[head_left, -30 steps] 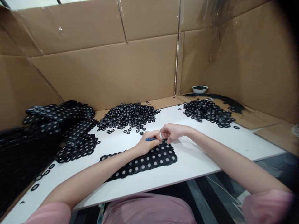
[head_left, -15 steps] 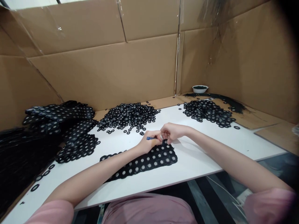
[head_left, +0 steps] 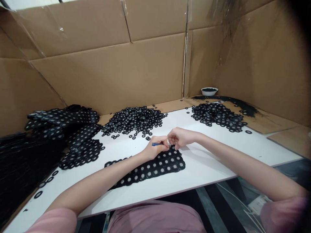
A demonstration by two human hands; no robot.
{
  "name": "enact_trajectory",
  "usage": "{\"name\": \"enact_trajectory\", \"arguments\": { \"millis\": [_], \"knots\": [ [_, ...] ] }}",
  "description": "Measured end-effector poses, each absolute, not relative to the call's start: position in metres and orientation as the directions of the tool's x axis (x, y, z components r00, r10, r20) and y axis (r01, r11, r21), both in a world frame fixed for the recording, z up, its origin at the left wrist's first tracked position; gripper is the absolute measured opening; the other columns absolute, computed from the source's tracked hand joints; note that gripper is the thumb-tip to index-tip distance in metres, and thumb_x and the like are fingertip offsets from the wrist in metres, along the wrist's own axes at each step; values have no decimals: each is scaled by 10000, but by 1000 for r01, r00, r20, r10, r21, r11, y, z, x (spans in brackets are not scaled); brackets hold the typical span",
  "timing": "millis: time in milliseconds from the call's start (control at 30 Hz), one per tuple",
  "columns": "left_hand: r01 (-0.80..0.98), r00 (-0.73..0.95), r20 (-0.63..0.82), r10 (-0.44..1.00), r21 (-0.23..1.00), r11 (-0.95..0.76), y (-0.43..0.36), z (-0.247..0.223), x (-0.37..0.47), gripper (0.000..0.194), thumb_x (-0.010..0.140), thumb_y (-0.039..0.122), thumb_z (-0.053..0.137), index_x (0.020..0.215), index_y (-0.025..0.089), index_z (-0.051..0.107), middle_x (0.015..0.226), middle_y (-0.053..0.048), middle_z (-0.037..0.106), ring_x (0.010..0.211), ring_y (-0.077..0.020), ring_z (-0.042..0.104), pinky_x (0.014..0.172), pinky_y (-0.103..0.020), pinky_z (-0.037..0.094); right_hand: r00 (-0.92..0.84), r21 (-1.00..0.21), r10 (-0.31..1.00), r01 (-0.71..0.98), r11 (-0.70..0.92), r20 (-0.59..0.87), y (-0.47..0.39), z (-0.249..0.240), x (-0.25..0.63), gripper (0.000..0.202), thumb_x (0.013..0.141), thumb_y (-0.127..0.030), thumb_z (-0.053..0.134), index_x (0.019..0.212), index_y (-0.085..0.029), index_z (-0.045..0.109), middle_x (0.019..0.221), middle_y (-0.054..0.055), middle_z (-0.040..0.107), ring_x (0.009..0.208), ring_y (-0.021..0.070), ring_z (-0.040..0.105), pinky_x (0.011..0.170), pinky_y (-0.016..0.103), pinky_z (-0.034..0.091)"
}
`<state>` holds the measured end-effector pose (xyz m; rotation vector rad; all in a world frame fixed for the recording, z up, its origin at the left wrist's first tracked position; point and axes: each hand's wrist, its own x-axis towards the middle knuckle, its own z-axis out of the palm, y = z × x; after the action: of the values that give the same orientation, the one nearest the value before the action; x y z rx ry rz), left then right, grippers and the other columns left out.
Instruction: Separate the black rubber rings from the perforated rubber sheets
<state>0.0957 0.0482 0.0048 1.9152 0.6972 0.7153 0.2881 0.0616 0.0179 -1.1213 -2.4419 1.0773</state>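
On the white board lies a black strip of joined rings, light spots showing through their centres. My left hand is closed around a thin blue tool at the strip's upper right edge. Beside it, my right hand has its fingers curled and pinched near the tool's tip, against the same edge. Anything small between the right fingertips is hidden. Both hands meet just above the strip.
Loose black rings form a pile at the back middle and another pile at the back right. Folded ring sheets lie at left beside black material. A white bowl stands near the cardboard wall.
The view has shifted very slightly. My right fingers have moved a little at the strip's edge, while my left hand keeps its hold on the blue tool.
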Motion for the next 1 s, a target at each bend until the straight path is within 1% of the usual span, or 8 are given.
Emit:
{"name": "enact_trajectory", "arguments": {
  "millis": [200,367,500,667,767,833,900,1000],
  "knots": [
    [162,655,241,716,881,-445,47,3,93,120,657,183,600,574,145,523,581,26,558,577,-109,456,617,-229,350,-661,-758,749,515,401,-53,61,13,292,173,521,-147,690,649,-148,574,555,-48,519,541,109,488,533,225,392],
    [183,658,248,711,863,-470,45,4,93,103,662,176,588,584,140,533,598,22,567,587,-108,461,619,-224,352,-657,-774,752,504,385,-54,61,12,292,173,519,-139,684,650,-147,572,570,-42,536,546,112,501,539,228,404],
    [180,692,240,681,856,-485,46,5,94,111,674,178,566,578,138,526,603,19,561,590,-111,457,614,-227,347,-660,-758,750,504,413,-30,60,12,291,175,515,-124,691,646,-145,578,598,-37,556,550,108,502,534,222,399],
    [181,739,210,640,853,-489,48,2,96,123,680,173,565,571,135,522,603,19,539,605,-113,451,614,-227,336,-659,-730,752,516,448,-5,57,15,290,155,523,-91,675,615,-145,562,575,-44,526,550,105,495,529,216,386],
    [201,747,212,630,831,-518,47,3,95,117,700,169,555,588,137,539,620,16,551,619,-117,464,628,-230,343,-671,-743,742,497,449,0,57,13,293,162,548,-123,685,640,-148,554,612,-36,537,570,107,497,543,220,389],
    [213,734,217,644,827,-520,45,4,95,109,704,166,561,599,137,548,623,17,559,612,-113,466,624,-229,346,-680,-767,733,475,432,-7,56,11,296,226,564,-191,721,713,-152,555,672,-23,560,603,114,510,560,225,397],
    [209,702,227,675,840,-500,43,5,96,90,695,163,584,613,137,556,617,22,562,600,-106,466,614,-224,349,-666,-774,745,487,404,-30,55,9,299,355,543,-255,768,797,-161,539,721,-15,580,619,119,516,564,227,394],
    [149,625,232,745,902,-405,44,5,97,110,645,164,655,644,142,547,604,38,555,552,-88,466,558,-208,351,-635,-781,769,517,350,-76,51,9,299,497,515,-254,793,891,-184,476,707,-35,580,600,116,515,557,223,383]
  ]
}}
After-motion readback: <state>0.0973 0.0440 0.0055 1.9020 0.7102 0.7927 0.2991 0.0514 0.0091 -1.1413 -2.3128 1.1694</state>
